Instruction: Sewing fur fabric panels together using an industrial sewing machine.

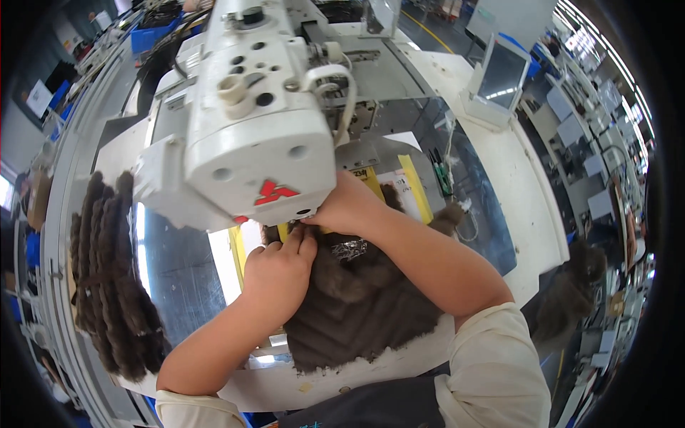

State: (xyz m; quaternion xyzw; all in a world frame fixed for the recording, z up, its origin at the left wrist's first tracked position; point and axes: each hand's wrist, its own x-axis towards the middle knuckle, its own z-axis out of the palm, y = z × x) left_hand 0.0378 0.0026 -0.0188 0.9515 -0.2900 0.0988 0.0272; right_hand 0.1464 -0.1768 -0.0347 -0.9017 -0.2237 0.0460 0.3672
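Observation:
A white industrial sewing machine head (257,150) fills the upper middle above a dark brown quilted fur piece (357,321) with a clear crinkled bit on it. My left hand (278,267) rests at the fur's top left edge, fingers bent and touching it under the head. My right hand (342,203) reaches under the head's right side onto the template with yellow strips (416,187); its fingertips are mostly hidden. I cannot make out what either hand grips. Green-handled tools (441,171) lie right of the template.
Bundled fur strips (107,285) lie at the left. A small screen in a white housing (499,71) stands at the back right. More fur (571,285) is beyond the table's right edge. A blue bin (146,36) sits at the back left, with workstations along both sides.

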